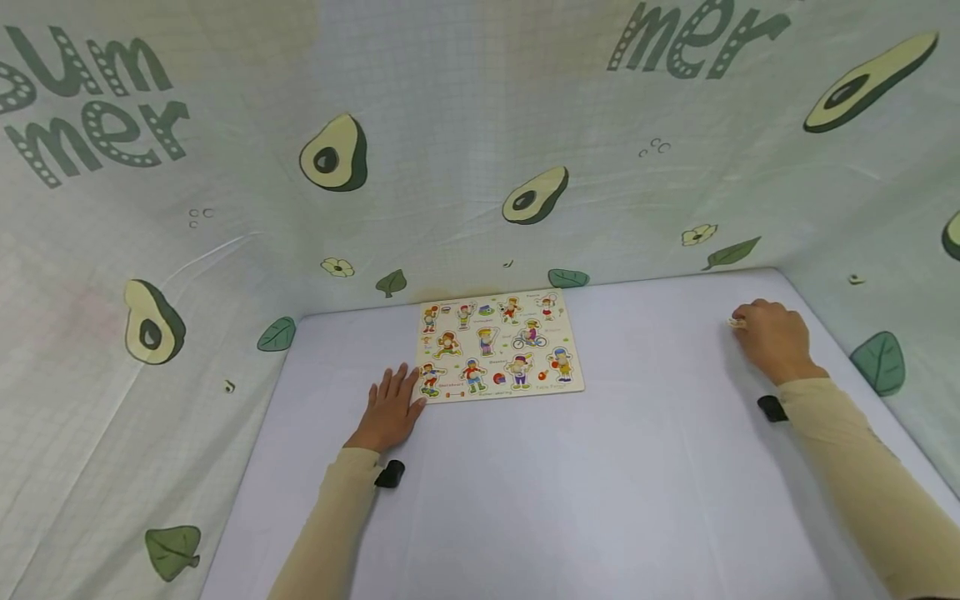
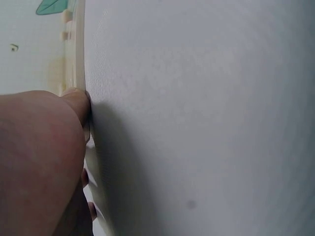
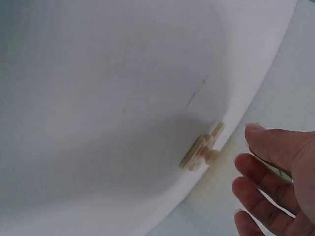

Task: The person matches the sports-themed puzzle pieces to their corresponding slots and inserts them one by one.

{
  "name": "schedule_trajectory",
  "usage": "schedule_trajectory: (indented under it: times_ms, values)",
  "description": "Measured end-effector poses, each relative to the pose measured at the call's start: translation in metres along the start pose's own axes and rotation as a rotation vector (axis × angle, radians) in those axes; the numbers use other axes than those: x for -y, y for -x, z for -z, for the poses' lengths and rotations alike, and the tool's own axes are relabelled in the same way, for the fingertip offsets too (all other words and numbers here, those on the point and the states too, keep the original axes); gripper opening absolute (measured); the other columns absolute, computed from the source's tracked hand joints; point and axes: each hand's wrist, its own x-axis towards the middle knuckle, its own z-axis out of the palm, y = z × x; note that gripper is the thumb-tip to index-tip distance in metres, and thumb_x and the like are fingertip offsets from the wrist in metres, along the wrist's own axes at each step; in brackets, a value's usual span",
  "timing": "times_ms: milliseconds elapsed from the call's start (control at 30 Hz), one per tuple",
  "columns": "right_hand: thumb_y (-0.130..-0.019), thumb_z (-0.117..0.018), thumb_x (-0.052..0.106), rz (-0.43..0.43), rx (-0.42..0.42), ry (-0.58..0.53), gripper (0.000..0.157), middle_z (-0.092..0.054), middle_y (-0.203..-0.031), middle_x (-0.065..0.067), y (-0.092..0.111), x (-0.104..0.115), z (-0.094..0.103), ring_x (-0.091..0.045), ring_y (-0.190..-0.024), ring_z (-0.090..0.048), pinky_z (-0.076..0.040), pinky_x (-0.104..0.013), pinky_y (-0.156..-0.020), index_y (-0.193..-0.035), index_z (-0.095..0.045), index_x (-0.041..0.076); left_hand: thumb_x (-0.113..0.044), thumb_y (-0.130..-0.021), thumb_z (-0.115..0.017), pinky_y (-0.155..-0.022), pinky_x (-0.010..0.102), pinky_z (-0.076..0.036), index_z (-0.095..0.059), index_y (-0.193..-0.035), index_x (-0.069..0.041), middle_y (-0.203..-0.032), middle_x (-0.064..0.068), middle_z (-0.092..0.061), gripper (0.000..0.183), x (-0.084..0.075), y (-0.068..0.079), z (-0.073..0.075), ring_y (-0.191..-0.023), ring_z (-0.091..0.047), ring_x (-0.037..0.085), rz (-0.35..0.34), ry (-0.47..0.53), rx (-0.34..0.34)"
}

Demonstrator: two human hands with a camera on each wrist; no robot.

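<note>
A puzzle board with cartoon sports figures and printed words lies at the back of the table, left of the middle. My left hand rests at its lower left corner, fingers spread; in the left wrist view the thumb is against the board's edge. Far to the right, my right hand is over a few small wooden pieces. The right wrist view shows these pieces lying together on the table, with a gap between them and the loosely bent fingers; nothing sits between thumb and fingers.
A white cloth covers the table. Behind it and along both sides hangs a pale curtain printed with avocados, leaves and lettering. The table's right edge runs close by the right forearm. A black strap piece is at the left wrist, another at the right.
</note>
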Motion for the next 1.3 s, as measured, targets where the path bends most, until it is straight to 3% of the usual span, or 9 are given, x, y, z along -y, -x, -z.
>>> schedule_trajectory:
  times_ms: [300, 567, 933, 1100, 1300]
  values:
    - [-0.09, -0.073, -0.005, -0.069, 0.072, 0.069, 0.029, -0.067, -0.097, -0.037, 0.003, -0.011, -0.001, -0.059, -0.088, -0.064, -0.049, -0.067, -0.074, -0.115, -0.068, -0.018, -0.037, -0.113, -0.044, -0.128, 0.067, -0.002, -0.021, -0.169, -0.005, -0.176, 0.022, -0.01, 0.068, 0.005, -0.005, -0.003, -0.162, 0.0, 0.047, 0.009, 0.004, 0.015]
    - [-0.089, -0.075, -0.006, -0.074, 0.082, 0.067, 0.031, -0.067, -0.096, -0.035, 0.003, -0.014, -0.001, -0.057, -0.085, -0.065, -0.051, -0.065, -0.07, -0.116, -0.066, -0.018, -0.038, -0.113, -0.045, -0.127, 0.068, -0.005, -0.023, -0.169, -0.006, -0.176, 0.022, -0.013, 0.068, 0.007, -0.007, -0.007, -0.162, -0.003, 0.047, 0.003, 0.0, 0.007]
    - [-0.097, -0.067, -0.005, -0.101, 0.121, 0.0, 0.02, -0.067, -0.097, -0.036, -0.008, -0.023, -0.003, -0.057, -0.085, -0.065, -0.052, -0.066, -0.07, -0.111, -0.067, -0.018, -0.038, -0.113, -0.045, -0.127, 0.068, -0.004, -0.023, -0.169, -0.005, -0.176, 0.022, -0.012, 0.068, 0.007, -0.008, -0.007, -0.162, -0.002, 0.047, -0.001, 0.005, 0.007]
    - [-0.096, -0.065, -0.007, -0.102, 0.145, 0.005, 0.016, -0.066, -0.089, -0.032, -0.012, -0.025, -0.005, -0.049, -0.076, -0.065, -0.052, -0.063, -0.065, -0.108, -0.067, -0.018, -0.036, -0.113, -0.044, -0.127, 0.068, -0.003, -0.022, -0.169, -0.005, -0.176, 0.022, -0.012, 0.067, 0.007, -0.007, -0.007, -0.162, -0.002, 0.047, -0.003, 0.001, 0.001]
    - [-0.097, -0.063, -0.007, -0.063, 0.162, 0.03, 0.017, -0.064, -0.087, -0.031, -0.013, -0.022, -0.009, -0.049, -0.078, -0.063, -0.052, -0.064, -0.067, -0.11, -0.065, -0.018, -0.034, -0.113, -0.046, -0.127, 0.067, -0.003, -0.023, -0.168, -0.004, -0.175, 0.023, -0.013, 0.067, -0.001, -0.003, 0.0, -0.162, -0.003, 0.048, 0.01, -0.003, 0.003]
